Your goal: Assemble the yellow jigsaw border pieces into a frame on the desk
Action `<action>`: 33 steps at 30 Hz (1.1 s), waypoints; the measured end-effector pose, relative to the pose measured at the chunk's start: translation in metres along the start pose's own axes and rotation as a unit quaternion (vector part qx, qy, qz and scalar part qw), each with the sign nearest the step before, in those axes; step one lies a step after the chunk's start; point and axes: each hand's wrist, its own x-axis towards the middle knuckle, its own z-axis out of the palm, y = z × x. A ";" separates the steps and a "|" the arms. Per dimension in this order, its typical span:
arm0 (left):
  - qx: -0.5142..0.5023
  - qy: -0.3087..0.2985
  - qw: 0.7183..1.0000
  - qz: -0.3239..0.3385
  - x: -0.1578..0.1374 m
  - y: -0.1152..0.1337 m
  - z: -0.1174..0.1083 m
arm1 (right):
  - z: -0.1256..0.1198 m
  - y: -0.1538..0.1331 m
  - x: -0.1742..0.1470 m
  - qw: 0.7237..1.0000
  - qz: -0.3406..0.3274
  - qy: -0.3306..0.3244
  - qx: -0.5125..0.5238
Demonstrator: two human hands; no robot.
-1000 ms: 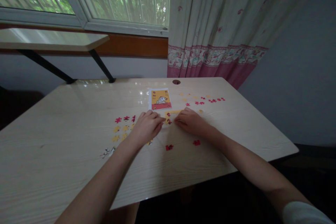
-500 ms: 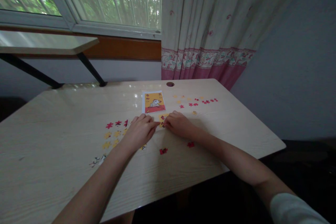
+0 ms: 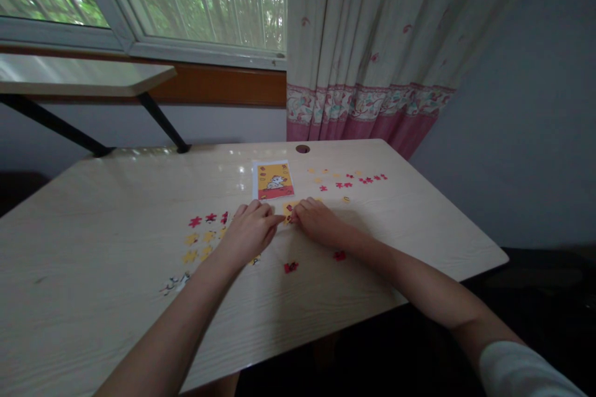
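We find the puzzle (image 3: 288, 207) flat on the worktop (image 3: 223, 322), between the two hands, on the near side of the picture card (image 3: 274, 181). The left hand (image 3: 254, 226) points its index finger at the puzzle; the right hand (image 3: 315, 220) curls its fingers beside it. We could not establish whether either grip grasps a piece. We judge the pieces light, thin and stiff, with tabs liable to bend; we advise pinching opposite edges.

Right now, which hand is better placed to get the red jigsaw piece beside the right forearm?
Probably the right hand: it is nearer the red jigsaw piece. The left hand is farther away, over to the left of the right hand.
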 end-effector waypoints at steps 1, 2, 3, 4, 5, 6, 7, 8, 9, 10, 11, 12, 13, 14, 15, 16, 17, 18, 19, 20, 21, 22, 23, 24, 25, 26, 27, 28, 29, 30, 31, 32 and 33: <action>0.004 -0.003 1.000 0.000 0.000 0.000 0.000 | 0.000 0.000 0.000 1.000 0.001 0.001 -0.001; 0.008 -0.005 1.000 -0.001 0.000 0.001 -0.001 | 0.001 0.000 0.000 1.000 0.002 0.001 -0.001; 0.011 -0.008 1.000 -0.001 0.000 0.001 -0.002 | 0.002 0.001 0.000 1.000 0.004 0.000 0.000; 0.015 -0.010 1.000 -0.002 0.000 0.002 -0.002 | 0.002 0.001 0.000 1.000 0.005 -0.002 0.003; 0.018 -0.012 1.000 -0.002 0.000 0.002 -0.003 | 0.003 0.001 -0.001 1.000 0.005 -0.002 0.005; 0.023 -0.013 1.000 -0.001 0.001 0.002 -0.003 | 0.003 0.002 -0.001 1.000 0.004 -0.002 0.008; 0.027 -0.014 1.000 0.000 0.001 0.002 -0.003 | 0.003 0.002 -0.001 1.000 0.004 -0.001 0.011; 0.032 -0.014 0.999 0.001 0.001 0.003 -0.004 | 0.004 0.002 -0.001 1.000 0.005 0.000 0.013; 0.035 -0.015 0.999 0.002 0.001 0.003 -0.004 | 0.004 0.003 -0.001 1.000 0.006 0.002 0.014; 0.038 -0.015 0.999 0.002 0.001 0.003 -0.004 | 0.005 0.003 -0.001 1.000 0.007 0.004 0.017; 0.039 -0.015 0.999 0.002 0.001 0.003 -0.004 | 0.005 0.003 -0.001 1.000 0.009 0.005 0.019; 0.039 -0.013 0.999 0.002 0.001 0.003 -0.004 | 0.005 0.004 -0.001 1.000 0.009 0.005 0.020; 0.037 -0.012 0.999 0.002 0.001 0.003 -0.003 | 0.005 0.004 -0.001 1.000 0.007 0.004 0.021; 0.035 -0.010 0.999 0.002 0.001 0.003 -0.003 | 0.005 0.004 0.000 1.000 0.005 0.001 0.021; 0.033 -0.009 0.999 0.002 0.001 0.003 -0.003 | 0.005 0.005 0.000 1.000 0.003 -0.002 0.022; 0.030 -0.008 1.000 0.002 0.000 0.003 -0.003 | 0.004 0.005 0.000 1.000 0.001 -0.006 0.022; 0.027 -0.007 1.000 0.002 0.000 0.003 -0.002 | 0.003 0.005 0.000 1.000 -0.002 -0.011 0.022; 0.025 -0.006 1.000 0.002 0.000 0.003 -0.002 | 0.001 0.006 -0.001 1.000 -0.006 -0.015 0.023; 0.024 -0.007 1.000 0.003 0.000 0.003 -0.002 | 0.000 0.006 -0.001 0.999 -0.010 -0.019 0.024; 0.024 -0.007 1.000 0.003 0.000 0.003 -0.002 | 0.000 0.006 -0.001 0.999 -0.014 -0.024 0.024; 0.024 -0.008 1.000 0.004 0.000 0.003 -0.001 | -0.001 0.007 -0.002 0.999 -0.019 -0.027 0.025; 0.025 -0.008 1.000 0.005 0.000 0.003 -0.001 | -0.001 0.008 -0.002 0.999 -0.024 -0.028 0.025; 0.026 -0.007 1.000 0.006 0.000 0.003 -0.001 | 0.000 0.009 -0.003 0.999 -0.028 -0.027 0.026; 0.025 -0.005 1.000 0.006 0.000 0.003 0.000 | 0.001 0.010 -0.003 0.999 -0.032 -0.024 0.027; 0.023 -0.003 1.000 0.007 0.000 0.003 0.000 | 0.002 0.011 -0.003 0.999 -0.035 -0.021 0.029; 0.018 0.001 1.000 0.008 0.000 0.002 0.001 | 0.003 0.013 -0.003 0.999 -0.037 -0.018 0.033; 0.012 0.003 1.000 0.009 0.000 0.002 0.001 | 0.004 0.014 -0.003 0.998 -0.038 -0.017 0.038; 0.005 0.005 1.000 0.010 -0.001 0.002 0.002 | 0.005 0.014 -0.003 0.998 -0.037 -0.016 0.044; -0.002 0.006 1.000 0.011 -0.001 0.002 0.002 | 0.006 0.015 -0.003 0.998 -0.033 -0.015 0.049; -0.009 0.007 1.000 0.011 -0.001 0.001 0.003 | 0.006 0.015 -0.003 0.998 -0.030 -0.013 0.053; -0.014 0.007 1.000 0.012 -0.001 0.001 0.003 | 0.006 0.015 -0.003 0.998 -0.026 -0.011 0.055; -0.018 0.006 1.000 0.012 -0.001 0.001 0.004 | 0.005 0.015 -0.003 0.998 -0.021 -0.008 0.056; -0.021 0.006 1.000 0.011 -0.001 0.001 0.004 | 0.004 0.014 -0.003 0.998 -0.017 -0.005 0.056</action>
